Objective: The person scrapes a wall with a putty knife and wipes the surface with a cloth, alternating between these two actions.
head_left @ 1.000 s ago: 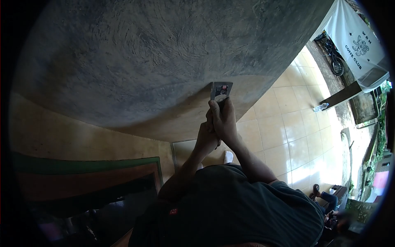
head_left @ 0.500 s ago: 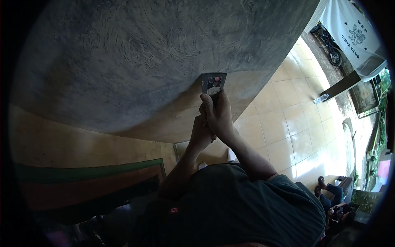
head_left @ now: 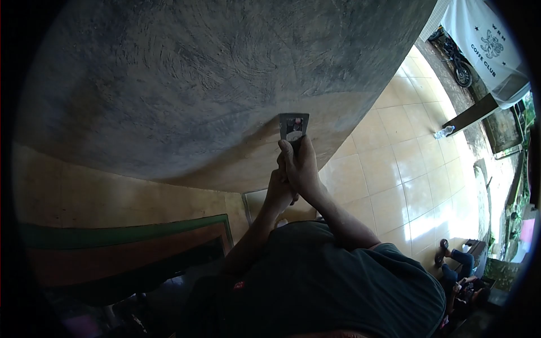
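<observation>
A flat putty knife (head_left: 293,125) with a wide grey blade and a label on its face is in my hands. Its blade edge meets the grey, rough-plastered wall (head_left: 225,62), near where the coating gives way to a tan band. My right hand (head_left: 304,169) is closed round the handle, thumb and forefinger extended up along the base of the blade. Lower down, my left hand (head_left: 280,188) is closed at the handle end, against the right hand. Its fingers are partly covered. The handle itself is mostly hidden.
Tan floor tiles (head_left: 389,163) stretch to the right. A plastic bottle (head_left: 444,132) lies by a post (head_left: 473,115). At lower right a person (head_left: 465,287) sits. A white banner (head_left: 487,50) hangs near a motorcycle (head_left: 459,67). A green-edged framed panel (head_left: 129,231) is at lower left.
The putty knife and both my hands have moved slightly down the wall, closer to my body. Both hands keep the same hold. The view has shifted a little.
</observation>
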Tool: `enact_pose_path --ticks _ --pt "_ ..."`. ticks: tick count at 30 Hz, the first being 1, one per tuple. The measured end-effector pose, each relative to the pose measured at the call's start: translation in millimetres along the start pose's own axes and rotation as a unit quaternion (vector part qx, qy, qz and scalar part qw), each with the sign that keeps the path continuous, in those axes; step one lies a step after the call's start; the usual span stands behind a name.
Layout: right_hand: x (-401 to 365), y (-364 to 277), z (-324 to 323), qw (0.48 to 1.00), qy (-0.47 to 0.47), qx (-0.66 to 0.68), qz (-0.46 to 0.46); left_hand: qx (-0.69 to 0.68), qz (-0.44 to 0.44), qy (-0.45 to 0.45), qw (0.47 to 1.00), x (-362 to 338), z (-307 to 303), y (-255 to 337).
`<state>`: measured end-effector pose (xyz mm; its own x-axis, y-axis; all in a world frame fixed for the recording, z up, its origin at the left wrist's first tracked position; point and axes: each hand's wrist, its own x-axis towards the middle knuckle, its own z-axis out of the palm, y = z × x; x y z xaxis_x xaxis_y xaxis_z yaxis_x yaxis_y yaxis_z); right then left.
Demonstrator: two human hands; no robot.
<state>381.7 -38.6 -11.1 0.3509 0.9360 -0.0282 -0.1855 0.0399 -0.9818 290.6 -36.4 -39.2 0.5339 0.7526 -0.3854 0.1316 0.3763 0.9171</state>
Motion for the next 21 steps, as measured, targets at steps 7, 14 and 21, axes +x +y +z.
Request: enact_pose_path --ticks 7,14,21 --pt "12 -21 1 0.999 -0.017 -0.018 -0.025 0.001 0.02 0.015 1.0 14 -1 18" --pt "0 39 -19 0.981 -0.138 0.135 -0.012 -0.041 -0.01 0.073 0.996 3 4 -15" --pt "3 40 -27 0.987 -0.128 -0.016 -0.093 -0.067 0.069 0.086 0.992 11 10 -21"
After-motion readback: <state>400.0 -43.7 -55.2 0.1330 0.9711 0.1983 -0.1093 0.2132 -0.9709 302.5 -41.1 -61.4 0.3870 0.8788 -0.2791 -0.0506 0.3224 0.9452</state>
